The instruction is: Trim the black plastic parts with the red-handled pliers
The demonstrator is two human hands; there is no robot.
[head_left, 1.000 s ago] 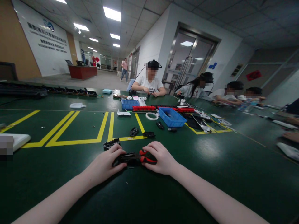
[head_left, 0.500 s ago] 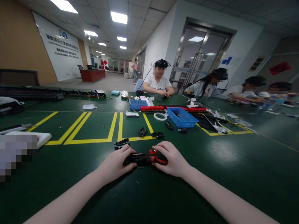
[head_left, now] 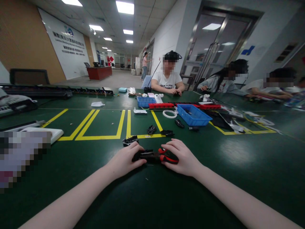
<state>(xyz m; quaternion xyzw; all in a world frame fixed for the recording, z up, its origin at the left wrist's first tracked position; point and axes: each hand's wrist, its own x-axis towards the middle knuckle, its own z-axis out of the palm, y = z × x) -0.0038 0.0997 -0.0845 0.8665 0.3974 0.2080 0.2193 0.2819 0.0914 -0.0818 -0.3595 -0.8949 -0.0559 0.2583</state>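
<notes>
My left hand [head_left: 130,159] is closed around a small black plastic part [head_left: 143,155], low over the green table [head_left: 152,197]. In my right hand [head_left: 182,157] are pliers with red and black handles [head_left: 169,156]. Their jaws point left and meet the part, though the exact contact is too dark to make out. Just beyond my left hand lies a black plastic piece with a toothed edge [head_left: 130,140]. Farther off are more black pieces, one [head_left: 151,129] near a yellow tape line and another [head_left: 167,133] on it. Tiny pale scraps [head_left: 146,178] lie in front of my hands.
A blue bin [head_left: 193,116] stands beyond my right hand, beside a white ring [head_left: 170,114] and a long red strip [head_left: 161,106]. A white device [head_left: 57,133] sits at left. Across the table a person [head_left: 167,78] works with both hands; others sit at right.
The whole view has shifted, so the table things and my hands appear farther right and slightly higher. Both hands keep their hold; the plier handles look about as far apart or slightly closer.
</notes>
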